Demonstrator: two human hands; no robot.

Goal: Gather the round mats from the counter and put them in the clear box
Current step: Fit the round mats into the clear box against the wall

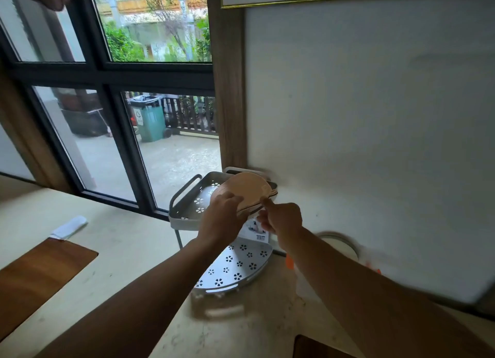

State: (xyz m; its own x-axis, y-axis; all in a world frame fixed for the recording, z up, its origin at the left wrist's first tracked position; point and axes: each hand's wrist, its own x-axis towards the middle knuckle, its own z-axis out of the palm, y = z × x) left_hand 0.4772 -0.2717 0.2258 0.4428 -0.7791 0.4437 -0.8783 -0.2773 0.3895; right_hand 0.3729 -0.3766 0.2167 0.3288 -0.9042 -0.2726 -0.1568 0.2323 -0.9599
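A stack of round tan mats (250, 189) is held tilted above the upper tier of a grey corner rack (187, 197). My left hand (223, 216) grips the stack's near left edge, fingers on top. My right hand (281, 217) is at the stack's near right edge, index finger stretched onto the rim, the other fingers curled. A box-like edge behind the mats is too hidden to make out. No clear box can be told apart in view.
The rack's lower perforated tier (235, 266) sits on the beige counter (120, 250) in the corner by the window (120, 116) and white wall. A wooden board (34, 274) and a white object (69, 226) lie left. A round lid (340, 244) and orange bits lie right.
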